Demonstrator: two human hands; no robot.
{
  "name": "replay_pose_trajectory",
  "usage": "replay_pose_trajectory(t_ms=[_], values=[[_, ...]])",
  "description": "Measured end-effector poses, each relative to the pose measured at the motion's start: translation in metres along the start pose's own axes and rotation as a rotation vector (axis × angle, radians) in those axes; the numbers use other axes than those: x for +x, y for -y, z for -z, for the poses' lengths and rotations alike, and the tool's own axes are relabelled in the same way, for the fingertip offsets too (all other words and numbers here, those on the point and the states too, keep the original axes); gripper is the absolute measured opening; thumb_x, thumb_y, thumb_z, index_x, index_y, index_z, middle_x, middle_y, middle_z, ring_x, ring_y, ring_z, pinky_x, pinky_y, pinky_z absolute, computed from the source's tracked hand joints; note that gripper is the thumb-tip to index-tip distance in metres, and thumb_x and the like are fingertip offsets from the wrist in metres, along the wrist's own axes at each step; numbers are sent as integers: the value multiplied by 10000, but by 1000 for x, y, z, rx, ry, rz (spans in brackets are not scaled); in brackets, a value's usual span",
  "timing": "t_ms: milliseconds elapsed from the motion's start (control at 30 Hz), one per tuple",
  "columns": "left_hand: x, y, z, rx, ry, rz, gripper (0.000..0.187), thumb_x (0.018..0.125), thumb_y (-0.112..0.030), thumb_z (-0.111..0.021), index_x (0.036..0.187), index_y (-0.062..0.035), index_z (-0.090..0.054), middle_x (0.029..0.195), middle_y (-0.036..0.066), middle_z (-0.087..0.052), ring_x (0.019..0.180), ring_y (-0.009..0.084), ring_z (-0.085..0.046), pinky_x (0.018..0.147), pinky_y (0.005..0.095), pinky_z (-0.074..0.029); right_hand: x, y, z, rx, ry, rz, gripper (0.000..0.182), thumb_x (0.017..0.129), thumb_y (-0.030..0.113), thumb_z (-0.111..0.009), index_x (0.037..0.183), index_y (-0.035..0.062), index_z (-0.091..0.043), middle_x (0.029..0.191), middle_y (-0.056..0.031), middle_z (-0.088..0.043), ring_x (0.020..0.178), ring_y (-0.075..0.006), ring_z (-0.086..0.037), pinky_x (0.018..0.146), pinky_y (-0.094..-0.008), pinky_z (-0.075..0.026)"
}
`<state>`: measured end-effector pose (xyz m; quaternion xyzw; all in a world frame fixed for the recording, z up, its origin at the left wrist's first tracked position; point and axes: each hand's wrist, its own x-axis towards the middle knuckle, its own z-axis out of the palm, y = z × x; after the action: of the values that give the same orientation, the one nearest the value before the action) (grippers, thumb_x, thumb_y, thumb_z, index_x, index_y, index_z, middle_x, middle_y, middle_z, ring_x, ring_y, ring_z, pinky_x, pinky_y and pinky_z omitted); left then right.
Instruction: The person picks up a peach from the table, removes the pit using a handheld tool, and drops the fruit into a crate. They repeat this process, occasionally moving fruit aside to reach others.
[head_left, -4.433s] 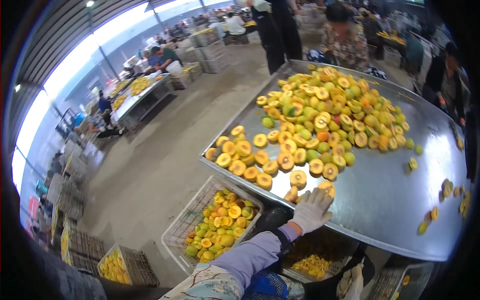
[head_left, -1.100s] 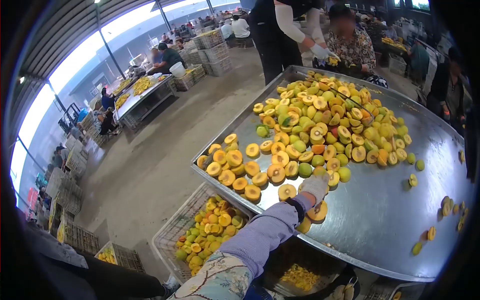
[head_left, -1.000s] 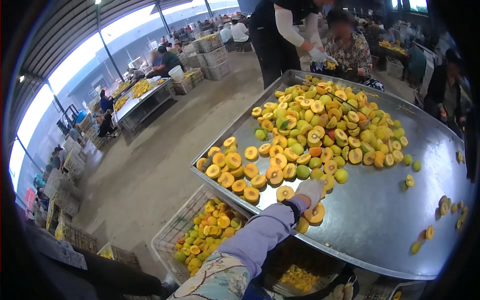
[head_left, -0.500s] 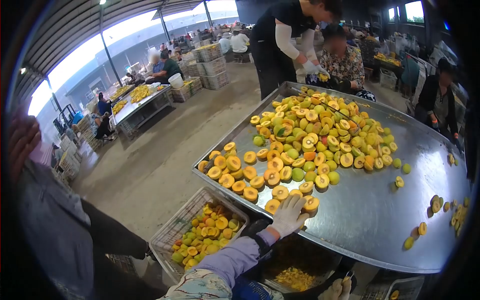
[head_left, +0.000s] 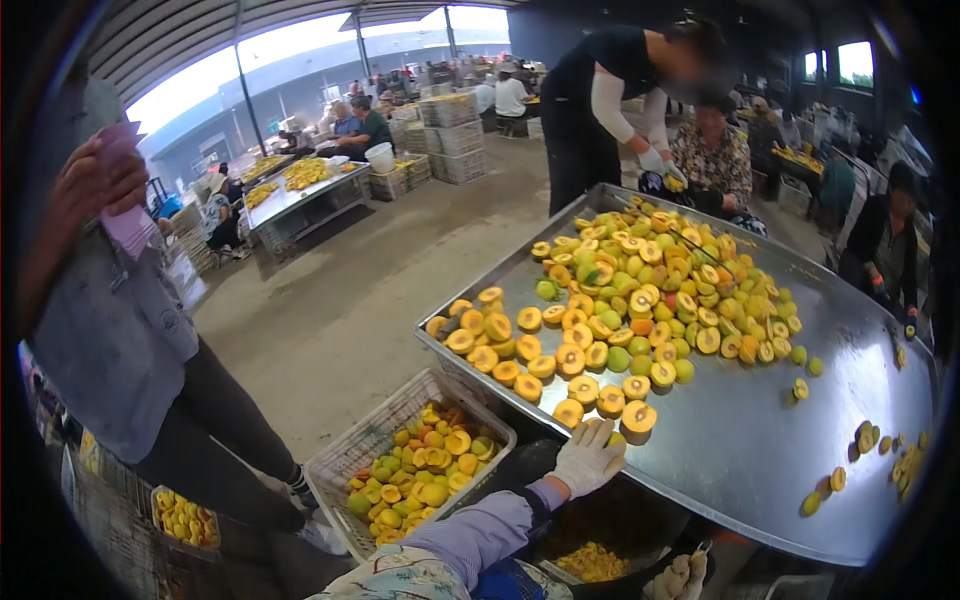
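Note:
My left hand (head_left: 588, 458), in a whitish glove, is at the near edge of the metal table (head_left: 740, 440). Its fingers curl over a peach half, of which only a yellow-green bit (head_left: 615, 439) shows. Just beyond the fingertips lie cut peach halves (head_left: 638, 416), some with the pit showing. Low in the frame, my gloved right hand (head_left: 677, 580) is closed around a small tool with a metal tip (head_left: 704, 547); the rest of it is hidden. Farther back on the table spreads a heap of yellow and green peaches (head_left: 650, 280).
A plastic crate of peach halves (head_left: 330, 465) stands left of my arm. Below the table edge is a container with yellow scraps (head_left: 592, 562). At left stands a person holding pink paper (head_left: 125, 190). Co-workers (head_left: 610, 110) are at the table's far side.
My left hand has drawn back from on top of the peach halves to the table edge, with a peach half under its fingers. The view has swung left, showing more of the standing person.

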<state>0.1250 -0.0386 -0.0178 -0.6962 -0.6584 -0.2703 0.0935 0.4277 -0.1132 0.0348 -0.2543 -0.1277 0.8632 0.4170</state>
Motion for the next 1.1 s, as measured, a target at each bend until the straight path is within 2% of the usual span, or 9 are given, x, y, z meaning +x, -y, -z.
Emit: replay_pose_trajectory(t_ms=[67, 300, 367, 433, 600, 667, 767, 900, 1100], values=[[-3, 2, -1, -8, 2, 4, 290, 876, -359, -574, 1071, -153, -637, 1239, 177, -498, 1188, 358, -454, 1039, 489, -333, -1, -1, -5, -14, -149, 10, 411, 1011, 428, -439, 755, 112, -498, 429, 34, -318, 283, -112, -251, 296, -266, -199], [1, 3, 2, -11, 141, 10, 341, 875, -407, -544, 1055, -153, -681, 1294, 202, -473, 1240, 378, -412, 1064, 500, -289, 15, -11, -7, -282, -301, -21, 457, 960, 515, -504, 814, 84, -546, 416, 39, -293, 282, -119, -259, 281, -268, -209], [2, 2, 3, -13, 194, 20, 359, 874, -416, -533, 1039, -137, -688, 1332, 229, -453, 1249, 401, -400, 1064, 503, -286, 25, -15, -8, -394, -204, -31, 447, 990, 480, -450, 770, 101, -539, 462, 36, -366, 343, -85, -341, 316, -229, -274], [2, 4, -1, 26, 246, 21, 373, 880, -422, -521, 1056, -135, -682, 1358, 236, -438, 1267, 414, -386, 1078, 510, -271, 43, -14, -10, -452, -221, -32, 409, 975, 476, -491, 856, 93, -568, 473, 33, -388, 343, -90, -356, 305, -239, -291], [4, 5, 0, -17, 361, 65, 447, 905, -469, -467, 1184, -161, -633, 1458, 254, -347, 1349, 432, -307, 1120, 521, -205, 69, -11, -58, -408, -279, -106, 289, 942, 346, -551, 957, 58, -555, 626, -57, -516, 432, -161, -444, 393, -289, -371], [2, 6, -2, -26, 338, 49, 437, 904, -470, -475, 1182, -171, -632, 1452, 249, -353, 1346, 428, -309, 1118, 520, -202, 82, -9, -64, -483, -279, -99, 224, 932, 263, -561, 982, 45, -542, 713, -130, -593, 497, -215, -535, 455, -320, -454], [0, 7, -4, -43, 309, 34, 427, 900, -467, -492, 1172, -172, -636, 1437, 246, -365, 1342, 428, -308, 1114, 525, -205, 103, -14, -66, -477, -242, -58, 267, 939, 272, -550, 1015, 16, -540, 740, -121, -586, 526, -214, -544, 477, -311, -468], [1, 7, -3, -56, 290, 23, 418, 896, -460, -512, 1155, -159, -644, 1418, 241, -380, 1332, 427, -309, 1109, 544, -205, 132, -12, -69, -594, -227, -51, 307, 932, 261, -543, 1075, -8, -507, 778, -184, -610, 563, -255, -597, 461, -338, -481], [-4, 8, -5, -66, 187, 0, 416, 879, -439, -544, 1146, -136, -645, 1385, 235, -408, 1308, 421, -336, 1094, 547, -222, 173, -12, -73, -600, -205, -7, 316, 903, 221, -541, 1049, -55, -490, 733, -181, -601, 545, -264, -588, 451, -342, -497]])
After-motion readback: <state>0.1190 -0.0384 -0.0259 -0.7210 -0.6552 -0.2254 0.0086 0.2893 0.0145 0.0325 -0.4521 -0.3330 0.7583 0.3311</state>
